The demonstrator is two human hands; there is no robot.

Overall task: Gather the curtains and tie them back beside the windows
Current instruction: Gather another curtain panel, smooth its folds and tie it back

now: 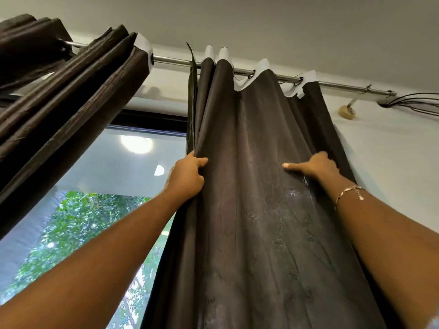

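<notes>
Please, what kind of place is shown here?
Probably a room in a home: dark curtains hang from a metal rod just under the ceiling, beside a window that looks out on green trees.

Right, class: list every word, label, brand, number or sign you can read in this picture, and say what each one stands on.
None: no readable text shows anywhere.
The right curtain, gripped by the left hand and the right hand, is plain dark fabric.
The left curtain, rod, window and wall carry no lettering.
The bracelet has a small charm, too small to show any marking.
</notes>
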